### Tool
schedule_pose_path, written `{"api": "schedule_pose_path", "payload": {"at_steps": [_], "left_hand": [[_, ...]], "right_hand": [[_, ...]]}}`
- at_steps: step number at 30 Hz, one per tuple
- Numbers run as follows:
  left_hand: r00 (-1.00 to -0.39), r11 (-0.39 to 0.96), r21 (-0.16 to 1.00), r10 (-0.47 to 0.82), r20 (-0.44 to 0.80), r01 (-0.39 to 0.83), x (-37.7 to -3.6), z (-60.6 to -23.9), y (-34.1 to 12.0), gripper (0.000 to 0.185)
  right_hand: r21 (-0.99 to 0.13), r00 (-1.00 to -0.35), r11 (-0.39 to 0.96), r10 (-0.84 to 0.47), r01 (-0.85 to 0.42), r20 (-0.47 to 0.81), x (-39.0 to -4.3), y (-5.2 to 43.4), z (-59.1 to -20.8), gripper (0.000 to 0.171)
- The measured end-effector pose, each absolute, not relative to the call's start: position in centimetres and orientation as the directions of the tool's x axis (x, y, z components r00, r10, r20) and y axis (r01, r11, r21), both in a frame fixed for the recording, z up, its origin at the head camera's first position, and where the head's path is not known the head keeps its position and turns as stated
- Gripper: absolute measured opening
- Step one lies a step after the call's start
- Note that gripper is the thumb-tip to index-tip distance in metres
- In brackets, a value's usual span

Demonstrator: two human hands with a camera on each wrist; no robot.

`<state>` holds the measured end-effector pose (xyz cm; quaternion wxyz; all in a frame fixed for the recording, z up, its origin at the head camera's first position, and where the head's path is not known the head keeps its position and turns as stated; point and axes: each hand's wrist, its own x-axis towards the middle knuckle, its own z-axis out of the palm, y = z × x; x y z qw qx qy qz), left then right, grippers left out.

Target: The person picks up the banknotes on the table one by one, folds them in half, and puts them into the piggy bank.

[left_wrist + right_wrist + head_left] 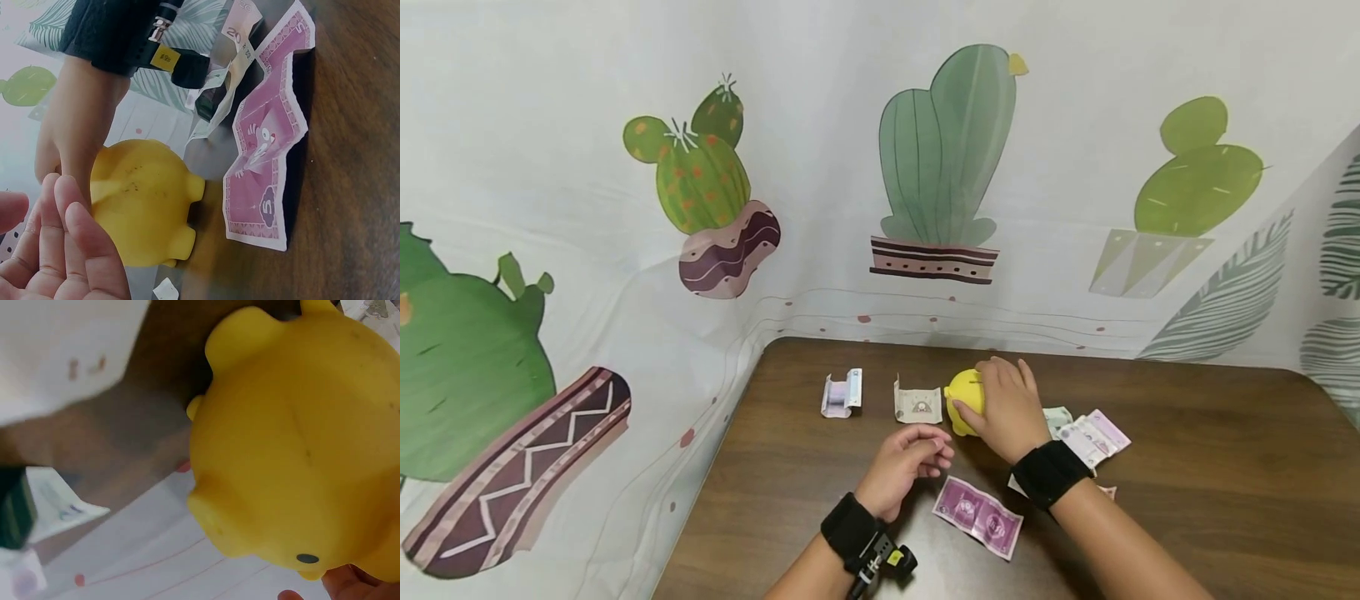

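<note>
My right hand [1011,408] grips a yellow piggy bank [964,392] from above and the right, its thumb on the near side. Short feet show on the piggy bank [147,200] in the left wrist view. A black eye marks the piggy bank [287,437] in the right wrist view, with a few fingertips at the bottom. My left hand [904,468] hovers just left of it, fingers loosely bent, holding nothing. Below the hands lies a creased purple play banknote [977,517] marked 5. A beige banknote [919,406] with raised ends stands left of the piggy bank.
A pale folded banknote [841,398] sits farther left on the brown table [1210,467]. Several overlapping banknotes [1092,435] lie to the right, partly hidden by my right wrist. Behind the table hangs a white cloth [820,167] printed with cacti.
</note>
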<state>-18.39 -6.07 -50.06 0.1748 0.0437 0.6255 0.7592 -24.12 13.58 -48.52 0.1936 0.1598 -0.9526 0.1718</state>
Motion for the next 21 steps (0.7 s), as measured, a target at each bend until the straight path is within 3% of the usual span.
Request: {"api": "schedule_pose_path", "payload": {"at_steps": [9, 21], "left_hand": [[-0.934, -0.151, 0.965, 0.322, -0.158, -0.216, -18.2, -49.9, -6.1, 0.026], [-0.934, -0.156, 0.964, 0.320, -0.158, -0.217, -18.3, -49.9, -6.1, 0.025]], "right_hand": [[-0.298, -0.835, 0.872, -0.196, -0.389, 0.515, -23.5, 13.8, -49.7, 0.052], [-0.317, -0.803, 0.846, -0.195, -0.428, 0.563, -23.7, 13.8, -50.3, 0.047]]}}
